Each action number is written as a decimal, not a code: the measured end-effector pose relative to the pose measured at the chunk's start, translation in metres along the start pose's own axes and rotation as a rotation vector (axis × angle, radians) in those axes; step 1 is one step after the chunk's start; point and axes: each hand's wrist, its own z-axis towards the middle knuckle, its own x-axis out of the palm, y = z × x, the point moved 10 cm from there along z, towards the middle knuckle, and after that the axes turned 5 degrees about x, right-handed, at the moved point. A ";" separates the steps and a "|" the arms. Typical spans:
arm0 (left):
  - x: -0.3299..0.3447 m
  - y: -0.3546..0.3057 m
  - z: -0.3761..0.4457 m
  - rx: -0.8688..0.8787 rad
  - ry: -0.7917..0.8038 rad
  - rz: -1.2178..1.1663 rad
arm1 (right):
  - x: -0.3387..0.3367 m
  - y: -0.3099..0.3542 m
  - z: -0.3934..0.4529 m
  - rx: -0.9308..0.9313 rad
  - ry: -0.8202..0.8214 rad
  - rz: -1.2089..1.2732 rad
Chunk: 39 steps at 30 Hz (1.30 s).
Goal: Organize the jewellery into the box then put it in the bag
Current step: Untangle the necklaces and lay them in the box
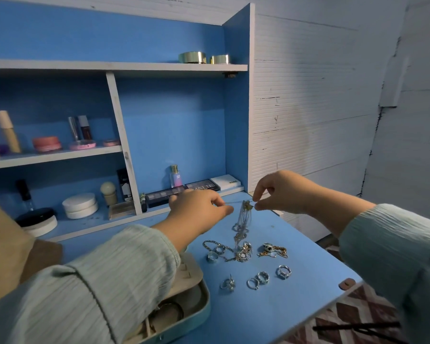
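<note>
Both forearms, in pale green ribbed sleeves, reach forward over the blue desk top; the left hand is raised above the surface, knuckles up, thumb and forefinger pinching one end of a thin silver chain necklace; the right hand is held at the same height just across from it, wrist bent, its thumb and forefinger pinching the other end, so a short stretch of chain runs level between the two hands; the rest of the necklace hangs down in a loose bundle from a small gold pendant, its lowest links reaching the tangled heap of silver and gold chains on the desk. Beside that heap lies a gold bracelet with a dark stone; several silver rings are scattered nearer the desk's front edge. The open teal jewellery box with a beige lining sits at the left, partly under the left sleeve, a bangle inside it. A tan bag stands at the far left.
</note>
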 end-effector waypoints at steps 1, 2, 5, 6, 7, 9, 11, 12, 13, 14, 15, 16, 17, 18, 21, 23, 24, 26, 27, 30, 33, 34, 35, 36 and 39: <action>-0.001 0.000 0.000 -0.024 -0.020 -0.004 | -0.002 0.001 0.001 0.005 -0.031 -0.013; -0.003 -0.002 0.000 -0.039 -0.044 -0.016 | -0.003 0.002 0.001 0.014 -0.062 -0.006; -0.003 -0.002 0.000 -0.064 -0.070 -0.118 | -0.002 0.000 0.001 0.039 -0.069 0.077; -0.002 -0.002 0.001 -0.063 -0.061 -0.168 | 0.000 -0.001 0.002 0.044 -0.040 0.121; 0.001 0.000 0.002 -0.060 -0.048 -0.210 | 0.002 -0.003 0.001 0.047 -0.007 0.165; 0.005 0.003 0.004 -0.033 -0.025 -0.257 | 0.004 -0.006 -0.002 0.054 0.061 0.222; 0.009 0.005 0.004 0.010 0.002 -0.292 | 0.006 -0.008 -0.005 0.059 0.116 0.237; 0.012 0.005 0.003 0.026 0.027 -0.306 | 0.007 -0.009 -0.005 0.061 0.130 0.237; 0.016 0.005 0.003 0.036 0.049 -0.313 | 0.007 -0.010 -0.006 0.067 0.134 0.236; 0.018 0.005 0.003 0.039 0.062 -0.320 | 0.007 -0.010 -0.005 0.075 0.127 0.240; 0.018 0.005 0.003 0.042 0.067 -0.328 | 0.006 -0.011 -0.005 0.083 0.117 0.247; 0.018 0.004 0.003 0.047 0.068 -0.337 | 0.006 -0.011 -0.004 0.093 0.109 0.252; 0.018 0.003 0.003 0.052 0.068 -0.344 | 0.006 -0.011 -0.004 0.101 0.108 0.254; 0.018 0.002 0.003 0.057 0.066 -0.346 | 0.007 -0.011 -0.004 0.110 0.114 0.253; 0.014 -0.003 0.001 0.069 0.054 -0.341 | 0.009 -0.010 -0.005 0.131 0.132 0.244; 0.010 -0.006 0.000 0.063 0.039 -0.305 | 0.007 -0.007 -0.004 0.125 0.121 0.244; 0.010 -0.006 0.000 0.052 0.032 -0.273 | 0.006 -0.006 -0.004 0.121 0.115 0.244; 0.013 -0.006 0.000 0.026 0.033 -0.235 | 0.005 -0.002 -0.004 0.112 0.110 0.232; 0.015 -0.006 0.001 0.020 0.033 -0.252 | 0.004 0.000 -0.004 0.109 0.111 0.222; 0.019 -0.007 0.003 0.015 0.040 -0.335 | 0.002 0.001 -0.005 0.113 0.112 0.204; 0.020 -0.008 0.002 0.012 0.065 -0.414 | 0.001 0.000 -0.005 0.105 0.121 0.239; 0.020 -0.009 0.001 0.016 0.071 -0.478 | 0.001 0.000 -0.005 0.103 0.122 0.247; 0.021 -0.011 0.000 0.020 0.078 -0.552 | 0.001 0.001 -0.005 0.103 0.122 0.251; 0.022 -0.013 -0.001 0.022 0.091 -0.625 | 0.001 0.001 -0.004 0.103 0.120 0.253; 0.025 -0.018 -0.001 0.020 0.117 -0.716 | 0.001 0.000 -0.002 0.106 0.115 0.258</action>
